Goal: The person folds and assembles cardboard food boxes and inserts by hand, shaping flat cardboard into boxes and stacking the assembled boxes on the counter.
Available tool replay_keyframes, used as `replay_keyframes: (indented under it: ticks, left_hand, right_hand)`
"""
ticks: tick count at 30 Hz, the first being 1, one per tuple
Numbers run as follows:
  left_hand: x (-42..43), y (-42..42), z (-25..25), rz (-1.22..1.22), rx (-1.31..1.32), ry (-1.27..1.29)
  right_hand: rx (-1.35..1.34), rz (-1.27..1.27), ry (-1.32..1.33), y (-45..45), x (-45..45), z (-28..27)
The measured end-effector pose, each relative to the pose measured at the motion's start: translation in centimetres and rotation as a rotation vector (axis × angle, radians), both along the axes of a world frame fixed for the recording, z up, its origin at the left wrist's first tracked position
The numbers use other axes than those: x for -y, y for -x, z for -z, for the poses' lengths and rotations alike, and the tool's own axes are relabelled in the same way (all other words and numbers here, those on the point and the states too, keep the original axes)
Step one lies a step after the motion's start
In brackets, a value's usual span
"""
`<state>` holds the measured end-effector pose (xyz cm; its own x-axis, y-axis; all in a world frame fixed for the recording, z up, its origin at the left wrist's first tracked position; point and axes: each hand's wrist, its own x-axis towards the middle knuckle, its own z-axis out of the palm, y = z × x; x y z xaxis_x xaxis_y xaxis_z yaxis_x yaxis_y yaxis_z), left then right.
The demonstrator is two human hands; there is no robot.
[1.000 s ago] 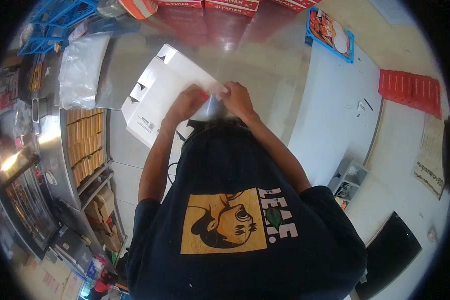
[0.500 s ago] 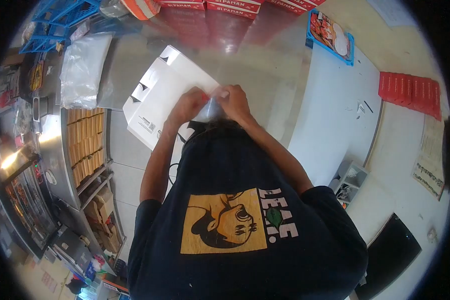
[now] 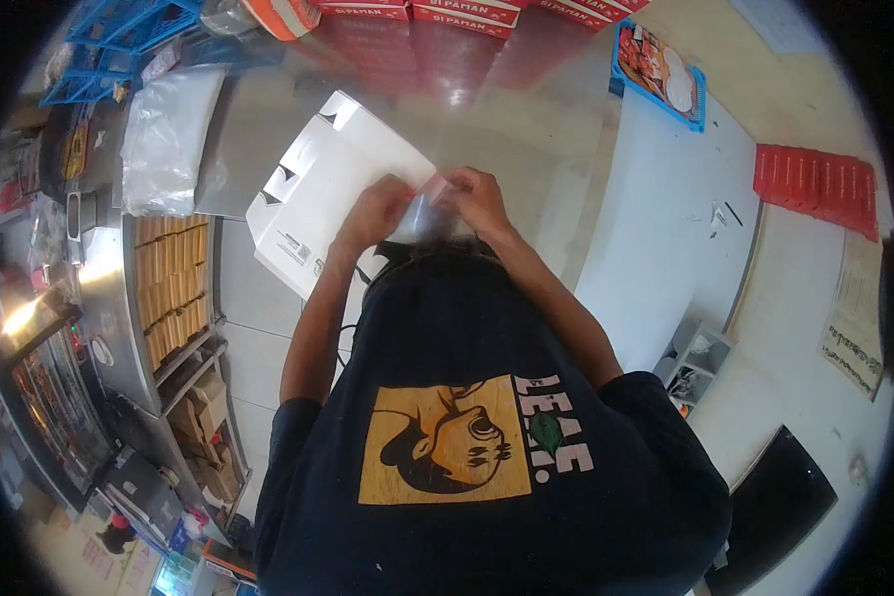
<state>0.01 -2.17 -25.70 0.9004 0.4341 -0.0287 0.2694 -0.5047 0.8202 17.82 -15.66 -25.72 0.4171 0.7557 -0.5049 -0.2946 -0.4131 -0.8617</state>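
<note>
A clear piece of plastic film (image 3: 423, 217) stretches between my two hands, close in front of my chest. My left hand (image 3: 377, 207) is closed on its left side, with a small red patch showing by the fingertips. On the other side, my right hand (image 3: 475, 202) pinches the film between thumb and fingers. Under and beside my left hand lies a flat, unfolded white cardboard box (image 3: 333, 179) with notched flaps and a printed label at its lower edge. My fingertips partly hide the film, and its lower part blurs near my shirt.
Red printed boxes (image 3: 464, 14) line the back of the metal table (image 3: 536, 109). Clear plastic bags (image 3: 169, 139) lie to the left, near a blue crate (image 3: 119, 50). A blue tray (image 3: 658, 79) stands on the white surface at right. Shelves of wooden-looking pieces (image 3: 172, 288) are lower left.
My right hand has shifted slightly right and its fingers have changed position on the film. More of the clear film shows between my hands. The white box has stayed in place.
</note>
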Motion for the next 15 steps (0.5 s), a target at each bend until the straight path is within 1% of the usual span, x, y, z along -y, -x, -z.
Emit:
replay_keyframes:
  ticks: [1,3,6,12,15]
  left_hand:
    - [0.1,-0.1,0.0,0.001,0.001,-0.013]
    - [0.1,0.0,0.1,0.005,0.001,-0.024]
    - [0.1,0.0,0.2,-0.006,0.004,-0.006]
    - [0.7,-0.5,-0.8,-0.016,0.027,-0.022]
    - [0.8,-0.6,-0.4,-0.072,0.024,0.028]
  right_hand:
    - [-0.001,0.001,0.000,0.0,-0.1,0.1]
    - [-0.201,0.056,-0.020,0.1,-0.1,0.3]
    - [-0.242,0.064,-0.022,0.2,-0.2,0.2]
    - [-0.194,0.053,-0.017,0.1,0.0,-0.5]
    - [-0.183,0.054,-0.030,0.2,-0.2,-0.5]
